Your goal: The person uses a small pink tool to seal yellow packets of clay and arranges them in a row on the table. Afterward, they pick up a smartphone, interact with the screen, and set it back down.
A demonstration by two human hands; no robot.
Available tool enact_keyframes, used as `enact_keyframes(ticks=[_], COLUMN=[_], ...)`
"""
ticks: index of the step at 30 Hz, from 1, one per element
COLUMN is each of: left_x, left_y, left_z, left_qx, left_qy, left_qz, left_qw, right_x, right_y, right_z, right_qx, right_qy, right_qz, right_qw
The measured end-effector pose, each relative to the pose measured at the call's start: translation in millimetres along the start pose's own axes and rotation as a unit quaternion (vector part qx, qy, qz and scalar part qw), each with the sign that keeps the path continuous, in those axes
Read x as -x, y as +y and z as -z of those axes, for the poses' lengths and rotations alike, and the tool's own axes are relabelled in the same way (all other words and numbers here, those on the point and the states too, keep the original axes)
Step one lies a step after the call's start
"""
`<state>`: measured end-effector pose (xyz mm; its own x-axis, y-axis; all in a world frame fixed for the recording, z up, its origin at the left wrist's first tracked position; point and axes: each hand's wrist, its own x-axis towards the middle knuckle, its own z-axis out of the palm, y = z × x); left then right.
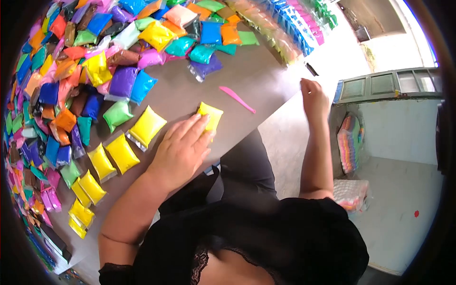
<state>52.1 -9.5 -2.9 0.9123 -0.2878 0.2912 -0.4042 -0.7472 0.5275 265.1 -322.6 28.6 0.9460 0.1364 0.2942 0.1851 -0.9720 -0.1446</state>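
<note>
My left hand (183, 145) reaches over the table with its fingers stretched out, the fingertips lying on a small yellow packet (212, 114) near the table's front edge. Part of that packet is hidden under the fingers. Beyond it lies a pink plastic knife (237, 99), touched by neither hand. Out to the right, past the table edge, my right hand (314, 97) is raised with its fingers curled together; whether anything small is between them I cannot make out. Left of my left hand, several more yellow packets (122, 154) are laid in a row.
A large heap of colourful packets (97, 69) covers the table's left and far side. Strips of clear-wrapped coloured packs (289, 28) line the far right. A small dark object (311, 69) lies near my right hand. A green-framed panel (370, 87) and wrapped bundles (350, 142) are at right.
</note>
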Motion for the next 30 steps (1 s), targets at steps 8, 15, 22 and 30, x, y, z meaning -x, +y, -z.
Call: enact_keyframes(ticks=[8,15,22,30], left_x=[3.6,2.0,-16.7,-36.8], left_y=[2.4,18.9,25.2,1.1], left_z=[-10.0,-12.6,-44.4,-8.6], left_qx=[-0.094,-0.156,-0.201,-0.143], left_qy=[-0.013,-0.031,0.038,-0.025], left_qz=[-0.023,0.006,0.061,0.032], left_qw=[0.995,0.987,0.977,0.989], right_x=[60.0,31.4,35.2,34.9], right_y=[-104.9,-117.3,-109.5,-88.1], right_z=[-34.6,-21.0,-51.4,-51.0], right_qx=[0.095,0.122,-0.190,-0.556], right_qy=[-0.082,-0.077,-0.044,-0.067], right_qz=[0.319,0.383,0.193,0.039], right_qw=[0.940,0.912,0.962,0.828])
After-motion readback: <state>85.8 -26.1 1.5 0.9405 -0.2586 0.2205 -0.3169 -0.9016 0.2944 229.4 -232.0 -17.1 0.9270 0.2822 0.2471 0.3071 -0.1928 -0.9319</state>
